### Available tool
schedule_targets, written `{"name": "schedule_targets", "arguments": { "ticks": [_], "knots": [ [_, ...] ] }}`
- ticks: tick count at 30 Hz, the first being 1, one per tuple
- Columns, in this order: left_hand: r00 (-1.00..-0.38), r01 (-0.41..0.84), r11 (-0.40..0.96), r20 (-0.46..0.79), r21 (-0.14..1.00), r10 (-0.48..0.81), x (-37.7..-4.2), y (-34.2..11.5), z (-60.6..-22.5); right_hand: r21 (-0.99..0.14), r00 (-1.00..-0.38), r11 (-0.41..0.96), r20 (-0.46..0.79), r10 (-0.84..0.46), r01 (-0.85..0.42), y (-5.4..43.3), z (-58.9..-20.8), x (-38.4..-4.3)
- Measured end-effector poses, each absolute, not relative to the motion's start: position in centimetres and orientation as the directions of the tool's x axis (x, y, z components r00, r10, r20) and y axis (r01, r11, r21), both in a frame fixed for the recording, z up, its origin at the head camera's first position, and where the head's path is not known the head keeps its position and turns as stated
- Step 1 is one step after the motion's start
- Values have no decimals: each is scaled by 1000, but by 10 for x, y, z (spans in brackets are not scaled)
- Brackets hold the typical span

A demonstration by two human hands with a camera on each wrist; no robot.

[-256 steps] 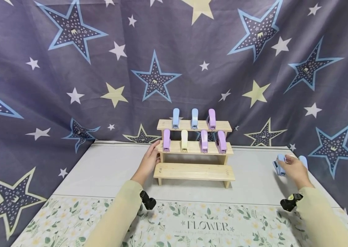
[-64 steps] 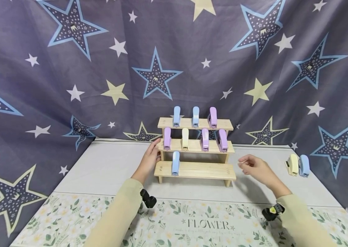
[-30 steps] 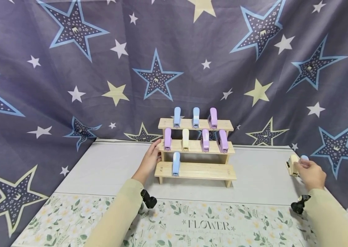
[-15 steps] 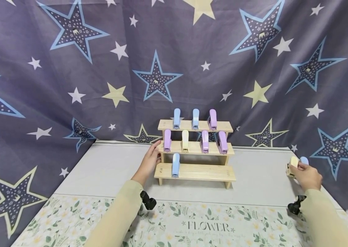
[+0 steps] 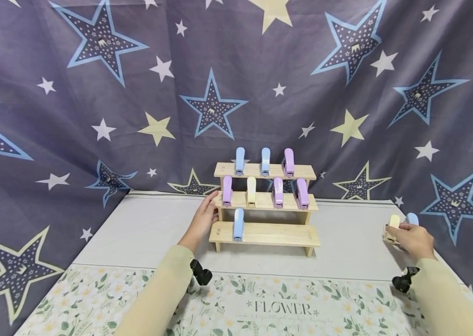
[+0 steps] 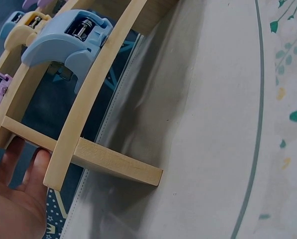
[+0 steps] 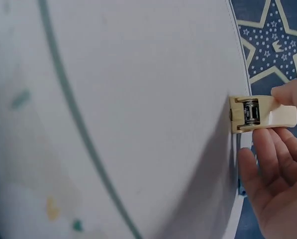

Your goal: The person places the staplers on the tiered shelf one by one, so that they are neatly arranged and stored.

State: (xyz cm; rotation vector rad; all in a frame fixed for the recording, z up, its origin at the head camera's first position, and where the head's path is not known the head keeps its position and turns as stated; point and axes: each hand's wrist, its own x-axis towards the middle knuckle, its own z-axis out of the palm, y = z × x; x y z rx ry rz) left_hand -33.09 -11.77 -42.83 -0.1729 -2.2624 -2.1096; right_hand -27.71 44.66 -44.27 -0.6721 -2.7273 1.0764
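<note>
A wooden three-tier display stand [image 5: 266, 233] bears small staplers. My left hand [image 5: 203, 219] holds its left end at the middle tier; in the left wrist view, fingers [image 6: 36, 172] lie against the wooden side piece. At the right, my right hand [image 5: 414, 240] pinches a cream-yellow stapler [image 7: 280, 114] between thumb and fingers, with its front end close over the white tabletop. Beside that hand a light-blue stapler [image 5: 412, 218] is partly hidden. One blue stapler [image 5: 238, 225] stands near the left of the bottom tier.
On the middle tier stand a yellow stapler [image 5: 251, 192] and purple staplers [image 5: 278, 192]. Two blue staplers [image 5: 265, 161] and one purple stapler [image 5: 288, 162] line the top tier. A star-patterned curtain [image 5: 156, 93] hangs behind the table, and a floral mat [image 5: 219, 303] covers its front.
My right hand set a blue stapler on the bottom tier, went back to the right and took hold of the yellow stapler, now shifted slightly left. The left hand stayed at the stand.
</note>
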Motion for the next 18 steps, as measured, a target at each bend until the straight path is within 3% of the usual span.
{"name": "schedule_targets", "arguments": {
  "ticks": [9, 18],
  "knots": [
    [-994, 85, 50, 81, 995, 73, -329, -118, -422, -633, -960, 754, 58, 272, 175, 434, -436, -281],
    [-993, 87, 70, 81, 994, 91, -308, -116, -400, -748, -995, 664, 70, 71, -5, 396, -414, -277]
  ]
}}
